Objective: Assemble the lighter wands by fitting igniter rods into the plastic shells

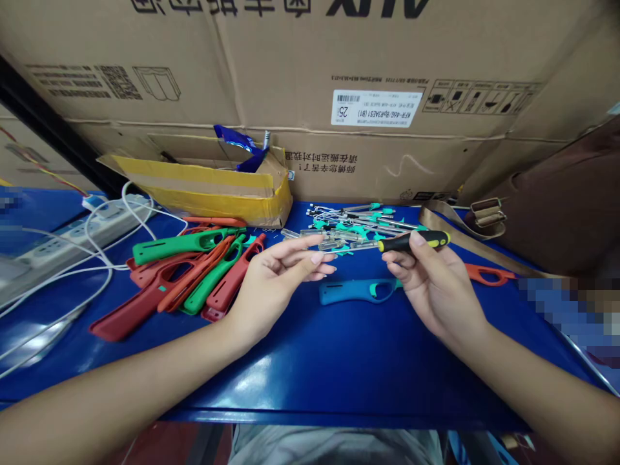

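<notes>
My right hand (436,284) is closed round a black and yellow screwdriver (414,241), its tip pointing left. My left hand (278,271) hovers over the blue table (339,361), fingers pinched round a small clear part (332,245) at the screwdriver's tip. A teal plastic lighter shell (356,290) lies on the table between and below both hands. Behind them is a heap of clear and teal inner lighter parts with metal rods (361,223).
A pile of red, green and orange lighter shells (188,271) lies left. An open cardboard box (213,184) stands behind it. A white power strip with cables (72,236) sits far left. One orange shell (487,274) and a brown bag (557,206) are right. Big cartons wall the back.
</notes>
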